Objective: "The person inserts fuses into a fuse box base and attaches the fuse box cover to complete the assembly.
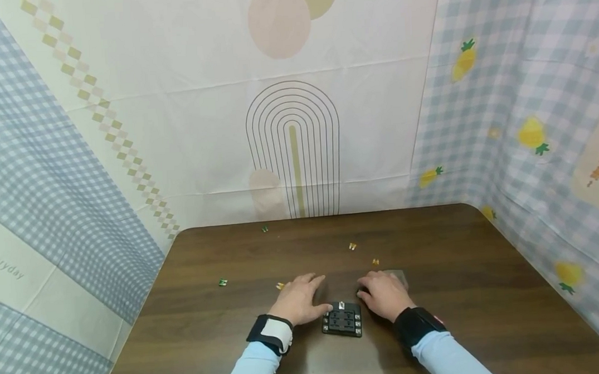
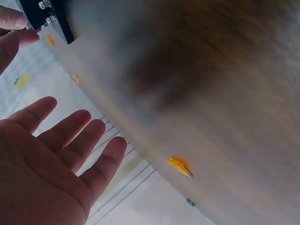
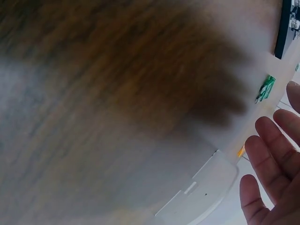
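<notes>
A black fuse block (image 1: 342, 319) with metal terminals along its sides lies on the table between the two hands. My left hand (image 1: 298, 301) is spread over the table, its thumb tip at the block's upper left corner. In the left wrist view the fingers of the left hand (image 2: 70, 145) are loosely extended, with nothing held in the palm. To the right of the block is my right hand (image 1: 384, 293), with relaxed, slightly bent fingers. Partly behind it lies a clear plastic cover (image 1: 397, 276). A yellow blade fuse (image 1: 280, 286) is just past the left hand's fingers.
Two more yellow blade fuses (image 1: 352, 246) lie beyond the right hand. One green blade fuse (image 1: 223, 282) is at the left, another green fuse (image 1: 265, 229) near the back edge. Printed cloth (image 1: 201, 130) hangs behind and beside the brown wooden table (image 1: 458, 269).
</notes>
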Demonstrator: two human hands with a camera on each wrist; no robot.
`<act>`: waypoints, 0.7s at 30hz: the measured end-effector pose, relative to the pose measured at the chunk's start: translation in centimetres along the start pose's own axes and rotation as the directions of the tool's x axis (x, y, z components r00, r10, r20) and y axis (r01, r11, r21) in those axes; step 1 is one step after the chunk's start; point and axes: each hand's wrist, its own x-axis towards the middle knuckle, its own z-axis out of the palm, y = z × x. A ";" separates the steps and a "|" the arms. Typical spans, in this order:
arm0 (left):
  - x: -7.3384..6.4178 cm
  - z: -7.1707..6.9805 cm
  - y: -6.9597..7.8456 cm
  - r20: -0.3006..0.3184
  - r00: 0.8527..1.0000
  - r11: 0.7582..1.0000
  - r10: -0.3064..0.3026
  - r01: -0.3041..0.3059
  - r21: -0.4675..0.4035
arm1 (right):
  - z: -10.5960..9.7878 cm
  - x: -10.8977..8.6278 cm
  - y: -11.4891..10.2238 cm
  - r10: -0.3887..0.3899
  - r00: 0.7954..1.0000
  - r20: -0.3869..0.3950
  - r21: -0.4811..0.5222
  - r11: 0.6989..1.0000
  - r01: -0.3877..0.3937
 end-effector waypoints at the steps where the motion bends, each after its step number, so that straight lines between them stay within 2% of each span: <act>1: 0.0 0.0 0.1 0.002 1.000 1.000 0.002 -0.002 0.008 | 0.0 0.0 0.0 -0.002 1.000 0.004 -0.004 1.000 0.002; 13: 0.0 0.3 0.8 0.007 0.999 0.997 0.048 -0.049 0.063 | 0.4 0.2 -0.3 -0.082 0.997 -0.001 -0.034 0.996 0.082; 21: 0.1 0.3 1.3 0.016 0.998 0.995 0.067 -0.068 0.074 | 0.5 0.2 -0.5 -0.094 0.995 0.013 -0.065 0.993 0.095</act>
